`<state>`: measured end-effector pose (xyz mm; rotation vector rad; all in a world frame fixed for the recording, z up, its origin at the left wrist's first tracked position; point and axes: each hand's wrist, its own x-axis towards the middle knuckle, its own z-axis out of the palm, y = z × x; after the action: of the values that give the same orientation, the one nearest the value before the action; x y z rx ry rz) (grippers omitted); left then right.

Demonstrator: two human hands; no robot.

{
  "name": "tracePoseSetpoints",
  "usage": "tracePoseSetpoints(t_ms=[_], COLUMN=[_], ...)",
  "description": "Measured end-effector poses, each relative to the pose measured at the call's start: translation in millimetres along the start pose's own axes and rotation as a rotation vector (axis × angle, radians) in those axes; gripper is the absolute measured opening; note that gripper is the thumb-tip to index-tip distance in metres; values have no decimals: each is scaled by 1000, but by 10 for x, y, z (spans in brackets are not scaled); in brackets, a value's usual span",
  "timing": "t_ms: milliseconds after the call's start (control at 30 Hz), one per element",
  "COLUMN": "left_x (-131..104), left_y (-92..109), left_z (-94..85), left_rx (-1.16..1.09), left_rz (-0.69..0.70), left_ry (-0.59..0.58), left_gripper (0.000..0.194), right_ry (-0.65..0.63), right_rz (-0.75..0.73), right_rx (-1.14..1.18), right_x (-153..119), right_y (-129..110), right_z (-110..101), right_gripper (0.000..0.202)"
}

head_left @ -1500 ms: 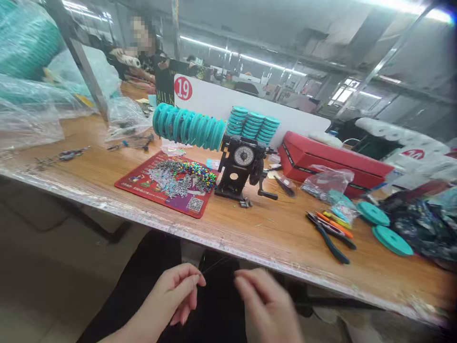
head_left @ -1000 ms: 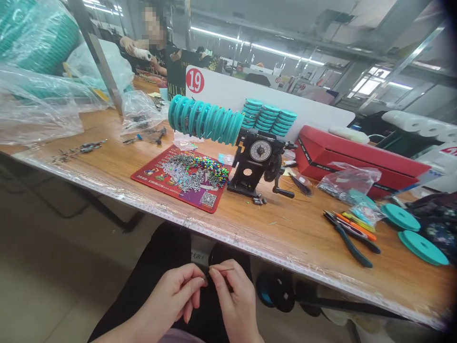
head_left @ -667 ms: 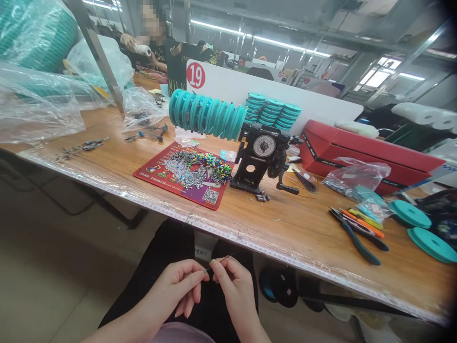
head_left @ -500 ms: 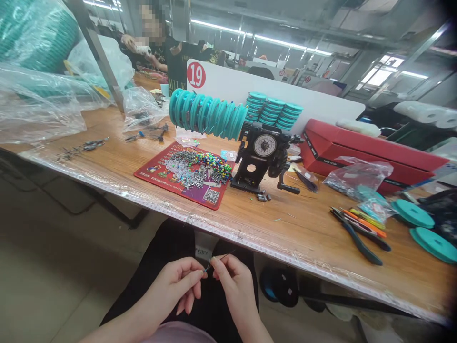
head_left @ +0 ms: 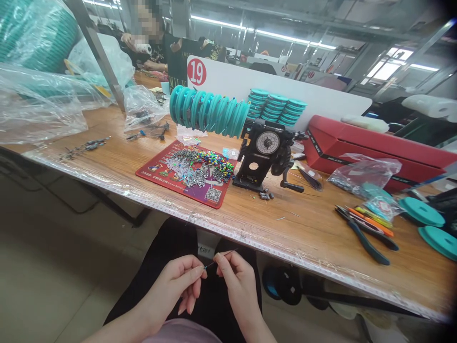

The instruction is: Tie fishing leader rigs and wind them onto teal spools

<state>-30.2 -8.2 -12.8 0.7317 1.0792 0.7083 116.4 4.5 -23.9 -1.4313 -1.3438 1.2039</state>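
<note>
Above my lap, in front of the table edge, my left hand (head_left: 183,281) pinches a thin line (head_left: 210,265) between thumb and forefinger. A tiny blue bit shows at its fingertips; I cannot make out what it is. Close by on the right, my right hand (head_left: 235,276) is closed in a pinch on the same line. A fine dark end sticks out beyond its fingers, up and to the right. Between the two hands the line runs short and nearly straight. The other fingers of both hands are curled.
On the table, a red mat (head_left: 153,166) bears small metal parts and coloured beads (head_left: 217,162). Behind it, a black hand-cranked winder (head_left: 266,152) carries turquoise spools (head_left: 210,112). Pliers (head_left: 367,240) and a red box (head_left: 374,147) are at right. A co-worker (head_left: 150,38) sits across.
My hands have drawn slightly apart, and the line between them, loosely curved before, is now straighter. The view has shifted a little.
</note>
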Motion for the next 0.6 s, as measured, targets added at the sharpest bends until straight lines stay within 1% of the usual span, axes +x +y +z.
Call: tracePoseSetpoints(t_ms=[100,233,333,400,533,600], left_x=[-6,4,12,11,-1,-7], left_y=[-2,-6,-1,6,7,-6], left_z=[5,16,28,37,39,27], left_rx=[-8,-14,-14,6,85,129], left_rz=[-10,-15,-18,-17,11,20], left_ry=[6,28,32,26,21,21], left_gripper=[23,23,23,23,25,26], right_ry=[2,-33,-32,-80,-253,-286], right_rz=[15,49,14,-40,-99,-124], right_rx=[0,35,14,3,1,-64], right_x=[15,13,-9,-29,-54,-54], right_y=[-41,-56,-18,1,-22,-44], right_z=[-41,-100,-109,-95,-66,-68], right_gripper=[24,21,16,18,14,17])
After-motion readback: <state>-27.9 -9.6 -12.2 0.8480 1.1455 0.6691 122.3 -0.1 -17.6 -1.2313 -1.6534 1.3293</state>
